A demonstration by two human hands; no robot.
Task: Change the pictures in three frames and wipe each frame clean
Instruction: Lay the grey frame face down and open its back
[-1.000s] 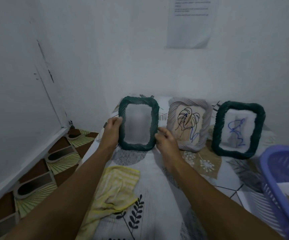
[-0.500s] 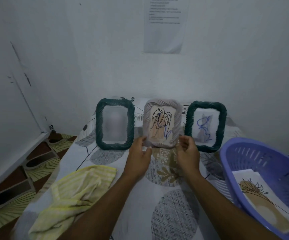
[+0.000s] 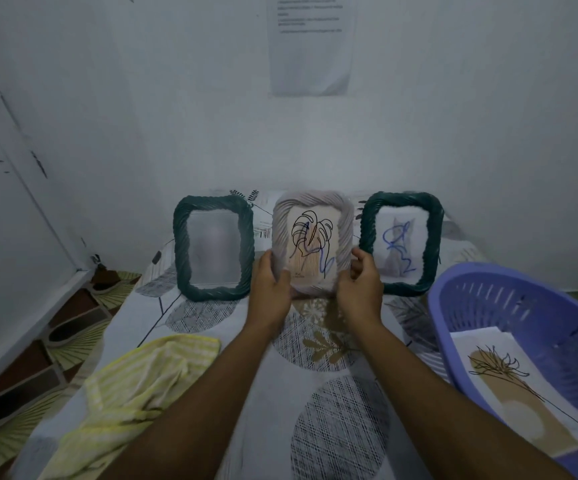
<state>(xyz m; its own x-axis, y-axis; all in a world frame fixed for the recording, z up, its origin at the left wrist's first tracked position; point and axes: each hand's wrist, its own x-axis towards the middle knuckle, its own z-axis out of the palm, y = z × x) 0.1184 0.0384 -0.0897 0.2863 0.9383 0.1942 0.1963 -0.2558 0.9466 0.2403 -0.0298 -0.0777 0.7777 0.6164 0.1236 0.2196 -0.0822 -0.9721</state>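
Three frames stand in a row against the far wall. The left green frame (image 3: 213,248) shows a blurred pale picture. The middle grey frame (image 3: 312,240) holds a leaf line drawing with a blue scribble. My left hand (image 3: 270,292) grips its lower left edge and my right hand (image 3: 362,289) grips its lower right edge. The right green frame (image 3: 401,242) holds a picture with a blue scribble. A yellow striped cloth (image 3: 135,393) lies crumpled at the near left of the table.
A purple plastic basket (image 3: 488,289) sits at the right with a printed plant picture (image 3: 523,389) inside it. The patterned tablecloth (image 3: 332,427) covers the table. A paper sheet (image 3: 310,43) hangs on the wall. Patterned floor tiles (image 3: 38,368) show at left.
My hands let go of the left green frame, which now stands by the wall, and moved right to take hold of the middle grey frame. The view shifted right.
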